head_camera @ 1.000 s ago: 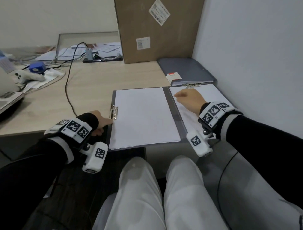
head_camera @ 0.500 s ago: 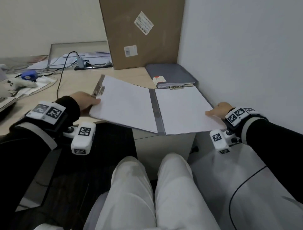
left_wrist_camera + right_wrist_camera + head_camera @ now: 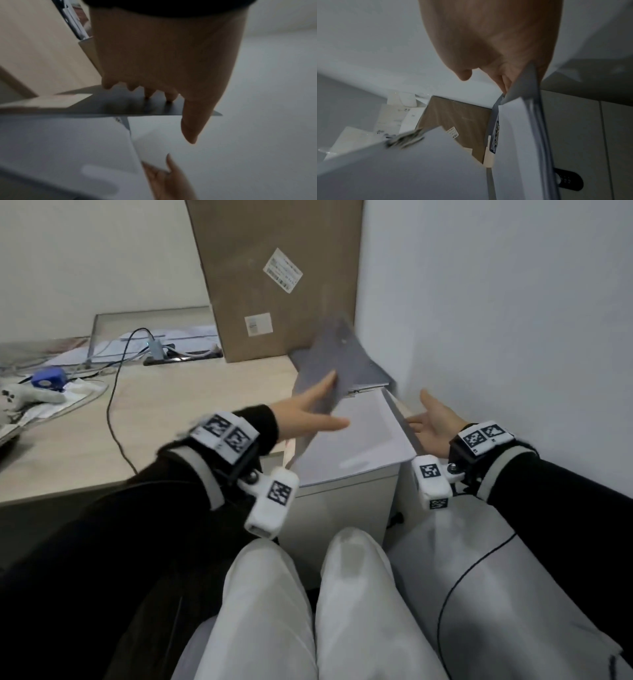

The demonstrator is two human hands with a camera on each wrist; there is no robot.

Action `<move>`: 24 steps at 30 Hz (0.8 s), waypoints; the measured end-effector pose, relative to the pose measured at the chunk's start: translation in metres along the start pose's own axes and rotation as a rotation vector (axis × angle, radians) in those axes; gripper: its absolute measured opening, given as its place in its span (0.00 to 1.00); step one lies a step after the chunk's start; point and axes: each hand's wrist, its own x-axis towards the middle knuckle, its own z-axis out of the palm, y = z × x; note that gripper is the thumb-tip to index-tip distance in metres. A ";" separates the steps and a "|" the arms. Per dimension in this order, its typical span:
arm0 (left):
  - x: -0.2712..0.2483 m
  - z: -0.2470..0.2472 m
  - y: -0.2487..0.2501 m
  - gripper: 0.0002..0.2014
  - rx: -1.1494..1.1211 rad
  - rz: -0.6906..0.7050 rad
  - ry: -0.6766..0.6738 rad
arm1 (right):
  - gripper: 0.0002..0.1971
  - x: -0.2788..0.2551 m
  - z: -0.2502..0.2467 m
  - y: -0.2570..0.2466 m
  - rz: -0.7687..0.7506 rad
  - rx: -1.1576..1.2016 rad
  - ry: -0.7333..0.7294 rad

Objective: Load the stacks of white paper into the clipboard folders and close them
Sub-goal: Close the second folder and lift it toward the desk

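A grey clipboard folder lies at the desk's right corner, its left cover [image 3: 325, 361] swung up and tilted over the right half. White paper [image 3: 356, 436] shows on the right half. My left hand [image 3: 308, 409] presses flat, straight fingers on the cover's grey back [image 3: 120, 106], thumb stretched out. My right hand [image 3: 431, 422] is palm-up with loose fingers against the folder's right edge [image 3: 527, 83]. In the right wrist view the rising half shows its paper [image 3: 402, 169] and metal clip [image 3: 404, 139]. A second grey folder [image 3: 375, 373] lies closed behind.
A tall cardboard box [image 3: 274, 275] stands against the back wall. The white wall [image 3: 496, 320] runs close on the right. A black cable [image 3: 116, 392], a blue object [image 3: 48, 378] and a white controller [image 3: 24, 398] lie at the left. A white cabinet [image 3: 342, 508] sits under the desk corner.
My left hand has swung the folder's left half up and over towards the right. My right hand turned palm-up at the right edge. The view shifted right and closer.
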 end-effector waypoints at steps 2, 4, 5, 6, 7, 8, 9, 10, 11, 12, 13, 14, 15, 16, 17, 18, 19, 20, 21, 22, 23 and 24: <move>0.013 0.022 -0.015 0.49 0.210 -0.110 -0.050 | 0.40 -0.001 -0.001 -0.002 0.020 0.056 -0.051; 0.020 0.039 -0.030 0.46 0.366 -0.237 -0.101 | 0.38 -0.003 -0.002 -0.002 0.010 0.034 -0.113; 0.022 0.046 -0.037 0.43 0.410 -0.286 -0.114 | 0.32 -0.006 -0.002 -0.001 0.009 0.015 -0.144; 0.023 0.051 -0.043 0.40 0.425 -0.308 -0.115 | 0.24 -0.009 -0.001 0.001 0.005 -0.005 -0.163; 0.021 0.054 -0.046 0.37 0.417 -0.318 -0.097 | 0.17 -0.012 0.001 0.004 -0.005 -0.034 -0.148; 0.022 0.054 -0.052 0.35 0.382 -0.321 -0.052 | 0.11 -0.013 0.003 0.008 -0.014 -0.068 -0.117; 0.023 0.051 -0.056 0.35 0.310 -0.328 0.010 | 0.08 -0.010 0.003 0.012 -0.012 -0.099 -0.083; 0.026 0.047 -0.059 0.35 0.217 -0.351 0.086 | 0.08 -0.009 0.004 0.016 0.000 -0.125 -0.067; 0.026 0.043 -0.063 0.34 0.114 -0.385 0.169 | 0.09 -0.010 0.007 0.019 0.018 -0.152 -0.066; 0.027 0.038 -0.066 0.30 0.014 -0.422 0.242 | 0.10 -0.010 0.008 0.020 0.027 -0.161 -0.067; 0.027 0.034 -0.069 0.25 -0.085 -0.468 0.290 | 0.12 -0.008 0.009 0.021 0.010 -0.157 -0.074; 0.027 0.030 -0.074 0.23 -0.195 -0.508 0.319 | 0.16 -0.007 0.009 0.020 -0.033 -0.141 -0.094; 0.027 0.028 -0.079 0.19 -0.306 -0.531 0.337 | 0.19 -0.006 0.008 0.019 -0.087 -0.121 -0.114; 0.023 0.027 -0.082 0.15 -0.421 -0.535 0.352 | 0.20 -0.006 0.007 0.017 -0.135 -0.115 -0.136; 0.019 0.027 -0.082 0.10 -0.516 -0.538 0.368 | 0.21 -0.007 0.006 0.015 -0.176 -0.109 -0.147; 0.016 0.027 -0.084 0.06 -0.602 -0.547 0.380 | 0.22 -0.006 0.004 0.013 -0.204 -0.102 -0.155; 0.011 0.027 -0.084 0.04 -0.681 -0.545 0.377 | 0.22 -0.005 0.003 0.012 -0.223 -0.088 -0.166; 0.007 0.025 -0.083 0.06 -0.761 -0.536 0.349 | 0.21 -0.004 0.003 0.011 -0.240 -0.068 -0.180; 0.004 0.024 -0.081 0.08 -0.828 -0.508 0.307 | 0.20 -0.002 0.004 0.008 -0.255 -0.050 -0.189; 0.002 0.021 -0.078 0.09 -0.876 -0.463 0.267 | 0.19 -0.001 0.006 0.004 -0.267 -0.034 -0.199; 0.002 0.017 -0.075 0.08 -0.897 -0.409 0.257 | 0.18 0.002 0.009 -0.001 -0.270 -0.025 -0.198; 0.006 0.012 -0.072 0.07 -0.909 -0.357 0.280 | 0.17 0.007 0.014 -0.007 -0.270 -0.024 -0.195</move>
